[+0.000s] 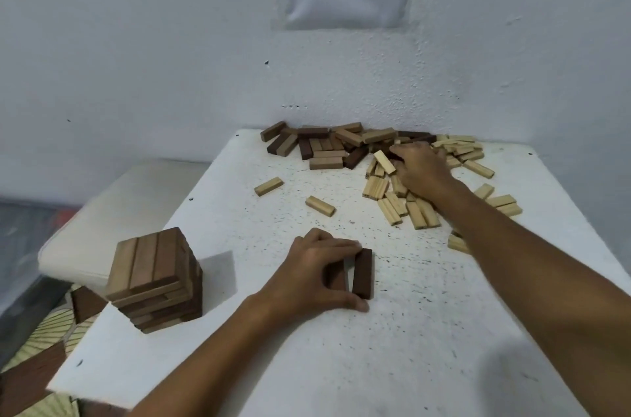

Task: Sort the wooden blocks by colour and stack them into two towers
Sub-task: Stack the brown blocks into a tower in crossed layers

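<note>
The left hand (pixel 319 275) rests at the table's (pixel 426 331) centre, fingers curled round two dark blocks (pixel 362 274) lying side by side with a narrow gap between them. At 8 o'clock from it stands the dark tower (pixel 155 280) (several crossed layers) near the table's left edge. The right hand (pixel 421 169) reaches to 1 o'clock, fingers bent down into the loose pile; whether it grips anything I cannot tell. Brown blocks (pixel 324 147) lie at 12 o'clock, pale blocks (pixel 461 157) around the right hand.
</note>
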The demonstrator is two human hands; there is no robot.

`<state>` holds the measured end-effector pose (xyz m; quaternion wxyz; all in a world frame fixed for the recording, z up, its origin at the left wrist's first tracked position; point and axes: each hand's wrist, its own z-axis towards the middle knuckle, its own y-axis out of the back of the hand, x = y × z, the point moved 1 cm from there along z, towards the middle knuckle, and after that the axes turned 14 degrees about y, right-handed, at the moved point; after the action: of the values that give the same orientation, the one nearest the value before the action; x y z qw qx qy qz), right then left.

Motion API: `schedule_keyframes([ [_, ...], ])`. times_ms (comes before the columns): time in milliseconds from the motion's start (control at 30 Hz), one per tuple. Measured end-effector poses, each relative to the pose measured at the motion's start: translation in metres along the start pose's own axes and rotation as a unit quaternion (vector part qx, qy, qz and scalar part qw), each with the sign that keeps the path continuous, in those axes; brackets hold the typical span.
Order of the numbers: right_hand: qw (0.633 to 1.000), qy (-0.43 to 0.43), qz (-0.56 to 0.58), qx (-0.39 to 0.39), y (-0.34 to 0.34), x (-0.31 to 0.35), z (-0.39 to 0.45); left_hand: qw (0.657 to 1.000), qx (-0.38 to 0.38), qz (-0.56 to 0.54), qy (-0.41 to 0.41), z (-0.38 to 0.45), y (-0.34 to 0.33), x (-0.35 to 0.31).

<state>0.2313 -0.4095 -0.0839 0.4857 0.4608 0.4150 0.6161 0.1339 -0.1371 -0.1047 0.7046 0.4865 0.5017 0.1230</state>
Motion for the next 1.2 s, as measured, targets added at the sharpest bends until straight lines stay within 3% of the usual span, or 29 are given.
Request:
schedule_keyframes([
  [200, 0.994, -0.022, -0.050, -0.097, 0.000, 0.006, -0.010, 1.000, -0.010, -0.012, 0.006, -0.002, -0.001, -0.003],
  [300, 0.981, -0.018, 0.057, -0.187, 0.010, 0.019, -0.028, 1.000, -0.004, -0.007, 0.021, -0.004, 0.001, -0.006],
  [400, 0.963, 0.005, 0.162, -0.215, 0.021, 0.045, -0.062, 0.999, -0.011, -0.015, 0.034, -0.005, 0.002, -0.008],
  [500, 0.961, 0.043, 0.212, -0.172, 0.030, 0.072, -0.107, 0.999, -0.014, -0.010, 0.034, -0.008, 0.004, -0.011],
  [667, 0.977, 0.044, 0.188, -0.091, 0.027, 0.099, -0.173, 0.999, -0.034, -0.001, 0.027, -0.020, 0.004, -0.014],
  [1100, 0.977, 0.089, 0.194, -0.008, 0.023, 0.161, -0.233, 0.999, -0.015, -0.032, 0.034, -0.086, 0.011, -0.010],
  [1200, 0.965, 0.095, 0.244, -0.002, 0.027, 0.164, -0.233, 0.999, -0.021, -0.018, 0.021, -0.095, 0.014, -0.010],
])
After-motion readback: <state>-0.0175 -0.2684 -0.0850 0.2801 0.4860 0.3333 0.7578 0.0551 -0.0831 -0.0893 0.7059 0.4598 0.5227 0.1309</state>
